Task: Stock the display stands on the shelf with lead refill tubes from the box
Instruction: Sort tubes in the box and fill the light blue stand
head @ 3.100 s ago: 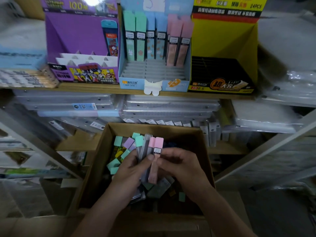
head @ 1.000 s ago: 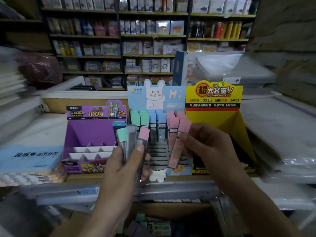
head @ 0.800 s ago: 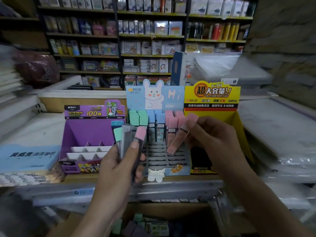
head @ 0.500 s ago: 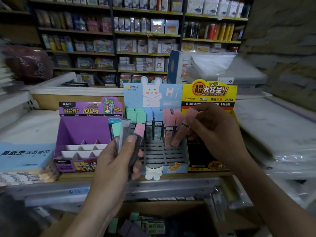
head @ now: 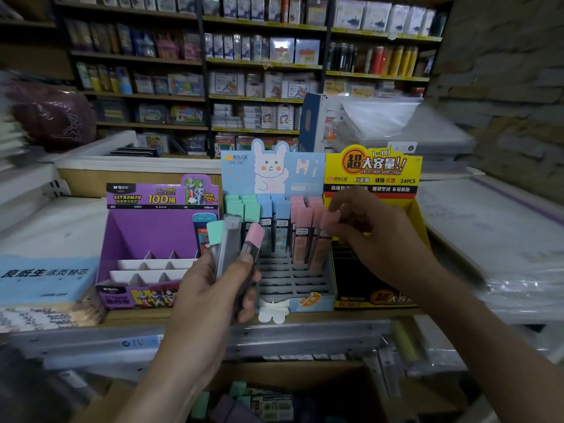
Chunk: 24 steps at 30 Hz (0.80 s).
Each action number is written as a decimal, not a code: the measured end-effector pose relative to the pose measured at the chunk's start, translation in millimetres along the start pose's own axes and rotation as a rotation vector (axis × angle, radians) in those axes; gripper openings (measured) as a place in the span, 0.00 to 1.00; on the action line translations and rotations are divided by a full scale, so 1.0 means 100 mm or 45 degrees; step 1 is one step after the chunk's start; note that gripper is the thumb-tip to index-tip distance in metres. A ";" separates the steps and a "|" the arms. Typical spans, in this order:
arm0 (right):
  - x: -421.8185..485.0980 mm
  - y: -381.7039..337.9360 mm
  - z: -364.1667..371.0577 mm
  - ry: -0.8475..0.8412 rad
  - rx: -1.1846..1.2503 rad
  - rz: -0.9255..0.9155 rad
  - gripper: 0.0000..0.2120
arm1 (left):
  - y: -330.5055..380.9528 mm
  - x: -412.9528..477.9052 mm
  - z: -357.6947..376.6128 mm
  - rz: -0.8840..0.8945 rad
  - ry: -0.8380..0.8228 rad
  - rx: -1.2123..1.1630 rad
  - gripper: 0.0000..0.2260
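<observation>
My left hand [head: 210, 294] grips a fan of lead refill tubes [head: 233, 242] with green, grey and pink caps, held in front of the stands. My right hand [head: 375, 239] pinches the cap of a pink refill tube [head: 323, 239] that stands in the right column of the blue rabbit display stand [head: 293, 294]. That stand holds rows of green, blue and pink tubes at its back, and its front slots are bare. The cardboard box [head: 262, 404] with more tubes lies below the shelf.
A purple display stand [head: 143, 239] sits left of the blue one, a yellow stand [head: 381, 178] to its right. Blue paper packs [head: 42, 279] lie far left, plastic-wrapped stacks [head: 503, 239] far right. Stocked shop shelves fill the background.
Both hands rose from the box to the shelf with tubes. My right hand has carried its pink tube back and down into the blue stand's pink column; the left hand stayed in place.
</observation>
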State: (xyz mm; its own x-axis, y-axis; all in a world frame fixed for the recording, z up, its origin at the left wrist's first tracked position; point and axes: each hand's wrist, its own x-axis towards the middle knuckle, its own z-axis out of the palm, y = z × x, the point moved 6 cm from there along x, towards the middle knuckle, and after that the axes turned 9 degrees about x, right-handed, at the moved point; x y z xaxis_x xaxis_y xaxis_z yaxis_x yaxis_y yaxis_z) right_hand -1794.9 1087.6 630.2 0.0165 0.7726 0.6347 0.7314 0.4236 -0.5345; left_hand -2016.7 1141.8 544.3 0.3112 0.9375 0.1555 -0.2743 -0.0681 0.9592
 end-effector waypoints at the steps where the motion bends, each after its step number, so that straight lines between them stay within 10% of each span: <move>1: 0.01 -0.01 0.01 -0.009 -0.035 -0.029 0.14 | -0.01 0.00 0.00 -0.006 0.006 -0.007 0.03; 18: -0.03 -0.19 0.01 0.100 -0.325 -0.107 0.09 | -0.06 -0.05 0.02 -0.098 -0.049 -0.103 0.07; 24: -0.10 -0.30 0.14 0.131 0.371 0.212 0.03 | -0.03 -0.08 0.14 0.030 -0.124 -0.027 0.15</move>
State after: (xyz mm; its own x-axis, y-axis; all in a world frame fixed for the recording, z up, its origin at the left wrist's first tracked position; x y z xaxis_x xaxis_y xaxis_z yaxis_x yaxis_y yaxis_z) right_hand -1826.5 1073.7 632.2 0.1984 0.7971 0.5703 0.4875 0.4245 -0.7630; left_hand -2005.6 1129.8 543.3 0.3910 0.8981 0.2015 -0.3014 -0.0820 0.9500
